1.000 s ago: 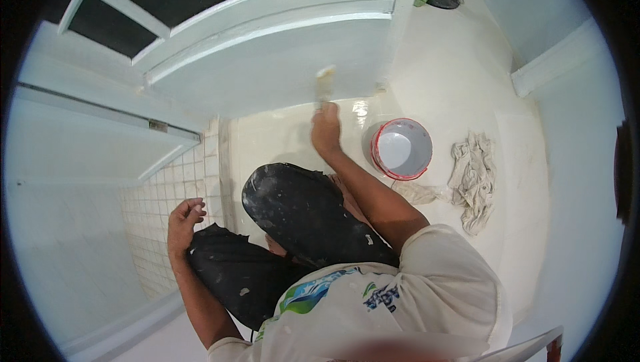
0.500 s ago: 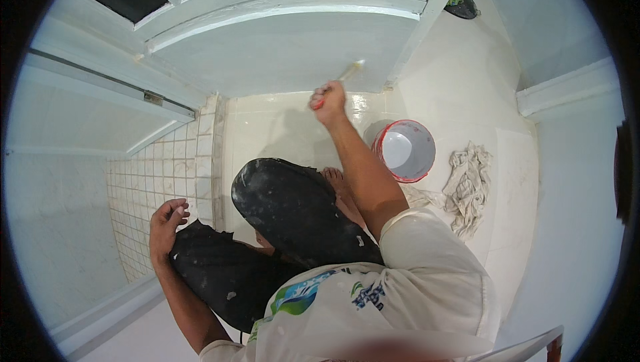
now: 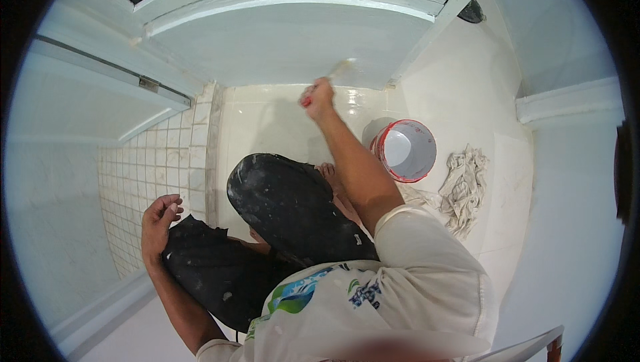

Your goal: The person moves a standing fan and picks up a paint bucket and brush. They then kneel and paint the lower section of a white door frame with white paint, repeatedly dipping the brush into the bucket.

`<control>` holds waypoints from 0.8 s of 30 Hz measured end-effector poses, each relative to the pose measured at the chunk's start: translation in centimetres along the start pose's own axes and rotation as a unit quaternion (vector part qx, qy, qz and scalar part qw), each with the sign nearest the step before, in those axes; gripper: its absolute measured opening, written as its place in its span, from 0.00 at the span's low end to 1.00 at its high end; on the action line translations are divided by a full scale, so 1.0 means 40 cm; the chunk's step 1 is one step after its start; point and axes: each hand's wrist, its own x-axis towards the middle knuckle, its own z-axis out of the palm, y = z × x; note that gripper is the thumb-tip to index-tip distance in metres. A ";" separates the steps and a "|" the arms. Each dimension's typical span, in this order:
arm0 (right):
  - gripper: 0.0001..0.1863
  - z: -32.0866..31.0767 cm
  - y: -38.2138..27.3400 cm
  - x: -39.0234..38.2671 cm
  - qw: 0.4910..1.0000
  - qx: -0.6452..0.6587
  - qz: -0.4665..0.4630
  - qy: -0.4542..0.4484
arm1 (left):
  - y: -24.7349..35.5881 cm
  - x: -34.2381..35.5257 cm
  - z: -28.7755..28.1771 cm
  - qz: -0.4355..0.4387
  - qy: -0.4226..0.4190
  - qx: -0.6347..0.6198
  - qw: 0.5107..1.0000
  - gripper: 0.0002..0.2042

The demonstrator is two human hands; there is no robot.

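A paintbrush (image 3: pixel 342 69) with a red handle is gripped in my right hand (image 3: pixel 319 99). Its pale bristles, a little blurred, touch the light grey lower panel (image 3: pixel 280 42) of the door, low on its right side. My left hand (image 3: pixel 160 219) hangs loosely by my left knee, its fingers half bent and nothing seen in them. Right of my right forearm stands a white bucket (image 3: pixel 419 152) with red paint on its rim and outside, and whitish paint inside.
Beside the bucket a crumpled cloth (image 3: pixel 465 185) lies on the cream tiled floor (image 3: pixel 467 82). Small square tiles (image 3: pixel 157 172) with a raised edge are on the left. A dark round object (image 3: pixel 472 12) sits at the back right, near the door's edge. Blue-grey walls stand on both sides.
My right hand and the paintbrush have moved a little left along the panel. The view has shifted slightly; my left hand stays by the knee.
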 end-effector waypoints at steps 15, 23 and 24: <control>0.11 0.030 0.078 0.006 0.999 0.020 0.047 0.018 | -0.013 -0.047 -0.036 -0.015 0.015 -0.002 1.000 0.16; 0.11 0.000 0.036 -0.381 0.924 -0.343 0.118 -0.123 | -0.102 -0.084 -0.065 -0.014 0.016 0.002 1.000 0.15; 0.13 -0.060 -0.031 -0.429 0.910 -0.399 0.046 -0.099 | -0.102 -0.082 -0.067 -0.007 0.016 0.004 1.000 0.15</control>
